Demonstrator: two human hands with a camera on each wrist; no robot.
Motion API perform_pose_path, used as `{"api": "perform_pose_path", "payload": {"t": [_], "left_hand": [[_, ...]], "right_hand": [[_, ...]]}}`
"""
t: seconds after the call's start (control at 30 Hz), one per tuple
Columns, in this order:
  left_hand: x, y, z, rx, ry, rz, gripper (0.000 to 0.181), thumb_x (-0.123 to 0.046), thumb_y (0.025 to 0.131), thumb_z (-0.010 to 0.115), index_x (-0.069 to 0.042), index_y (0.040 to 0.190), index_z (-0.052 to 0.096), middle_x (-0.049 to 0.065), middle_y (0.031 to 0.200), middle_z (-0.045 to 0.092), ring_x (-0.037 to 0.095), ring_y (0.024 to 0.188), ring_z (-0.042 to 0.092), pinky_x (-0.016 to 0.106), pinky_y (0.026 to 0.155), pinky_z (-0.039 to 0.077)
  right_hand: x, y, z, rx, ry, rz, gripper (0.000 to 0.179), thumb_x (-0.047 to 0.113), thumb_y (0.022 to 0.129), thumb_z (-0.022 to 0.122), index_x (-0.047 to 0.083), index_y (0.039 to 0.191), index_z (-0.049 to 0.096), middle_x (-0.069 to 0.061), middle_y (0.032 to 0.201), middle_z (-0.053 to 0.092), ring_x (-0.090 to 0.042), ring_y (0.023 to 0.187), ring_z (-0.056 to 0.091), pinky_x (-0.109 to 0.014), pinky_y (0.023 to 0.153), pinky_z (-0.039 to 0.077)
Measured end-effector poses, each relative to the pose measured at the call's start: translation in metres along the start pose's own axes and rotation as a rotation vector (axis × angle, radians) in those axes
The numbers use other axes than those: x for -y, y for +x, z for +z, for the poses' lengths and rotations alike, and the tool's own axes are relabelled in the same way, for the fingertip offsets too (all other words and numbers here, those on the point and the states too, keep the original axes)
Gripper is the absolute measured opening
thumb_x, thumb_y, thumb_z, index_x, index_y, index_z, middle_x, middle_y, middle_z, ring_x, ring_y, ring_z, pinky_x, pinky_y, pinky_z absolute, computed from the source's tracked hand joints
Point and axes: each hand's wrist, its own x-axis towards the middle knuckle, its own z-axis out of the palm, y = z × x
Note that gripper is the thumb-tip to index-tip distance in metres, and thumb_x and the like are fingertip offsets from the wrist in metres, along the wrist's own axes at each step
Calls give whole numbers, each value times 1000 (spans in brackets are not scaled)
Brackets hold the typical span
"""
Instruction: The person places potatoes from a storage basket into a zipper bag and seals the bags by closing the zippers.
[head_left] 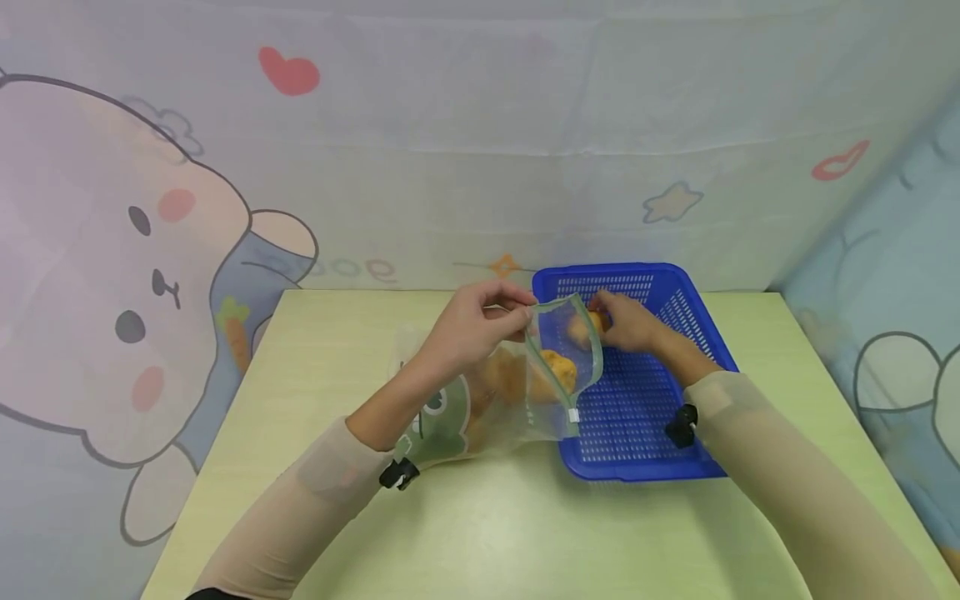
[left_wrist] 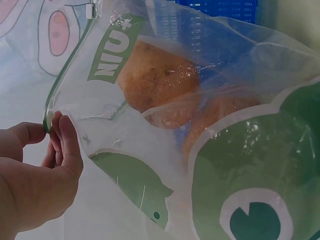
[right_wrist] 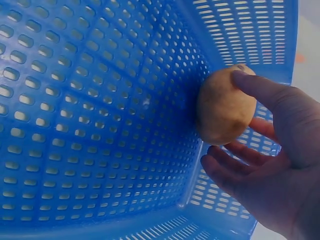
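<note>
My left hand (head_left: pixel 480 323) pinches the green zip edge of a clear plastic zip bag (left_wrist: pixel 125 135), whose mouth gapes toward the right. Green cartoon prints cover part of the bag. Inside it lie several potatoes (left_wrist: pixel 157 82), partly hidden behind the prints and my left arm. A white slider (head_left: pixel 573 415) sits at the near end of the zip. Over in the blue plastic basket (head_left: pixel 630 425), my right hand (head_left: pixel 632 323) holds a potato (right_wrist: pixel 225 106) near the basket's wall, thumb on one side and fingers curled at the other.
The basket stands on the right part of a pale yellow table (head_left: pixel 480 533), its left rim partly behind the bag's mouth. A printed cloth (head_left: pixel 465 125) hangs behind the table. Small black devices (head_left: pixel 399 473) are strapped at both wrists.
</note>
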Motion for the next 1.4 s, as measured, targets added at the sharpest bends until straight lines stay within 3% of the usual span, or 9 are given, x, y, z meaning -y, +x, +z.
{"api": "perform_pose_path", "payload": {"t": [0.23, 0.43, 0.57, 0.8, 0.97, 1.13, 1.4], "left_hand": [[0, 1, 1, 8, -6, 2, 17, -10, 103, 67, -2, 117, 72, 10, 111, 74, 22, 91, 76, 43, 91, 63], [0, 1, 1, 12, -8, 1, 18, -11, 104, 67, -2, 119, 72, 12, 111, 74, 23, 93, 76, 39, 90, 63], [0, -1, 0, 9, -9, 1, 18, -11, 104, 67, -3, 119, 72, 13, 110, 74, 23, 93, 76, 40, 91, 63], [1, -5, 0, -3, -19, 8, 17, -10, 104, 66, -3, 118, 72, 12, 109, 73, 23, 93, 76, 39, 91, 63], [1, -6, -1, -7, -23, 14, 18, -10, 104, 66, -2, 119, 72, 12, 109, 73, 23, 94, 77, 36, 89, 63], [0, -5, -1, -20, -44, 32, 19, -9, 103, 67, 0, 119, 72, 13, 109, 72, 24, 92, 77, 36, 88, 64], [2, -3, 2, -12, -69, 49, 17, -8, 103, 66, 0, 116, 72, 13, 109, 72, 24, 94, 77, 37, 87, 64]], "right_hand": [[-1, -8, -11, 1, 5, 50, 58, 29, 89, 86, -5, 128, 60, -29, 123, 67, -44, 110, 66, -58, 93, 56], [6, -26, -34, -45, 61, 31, 57, 31, 90, 86, -3, 128, 61, -27, 127, 65, -41, 109, 66, -55, 90, 59], [21, -42, -54, -110, 144, 2, 60, 33, 94, 84, -2, 134, 57, -26, 132, 62, -42, 115, 65, -56, 94, 59], [61, -71, -74, -176, 305, -67, 57, 27, 93, 85, 6, 137, 56, -12, 134, 62, -32, 123, 62, -48, 102, 58], [89, -88, -70, -173, 339, -170, 56, 19, 90, 88, 8, 135, 59, -6, 132, 64, -26, 123, 63, -45, 104, 57], [109, -89, -54, -169, 255, -255, 57, 24, 88, 90, 5, 133, 60, -10, 129, 65, -31, 119, 67, -51, 100, 59], [114, -88, -32, -208, 236, -221, 56, 29, 91, 87, 6, 132, 58, -10, 127, 67, -30, 115, 68, -50, 96, 61]]}}
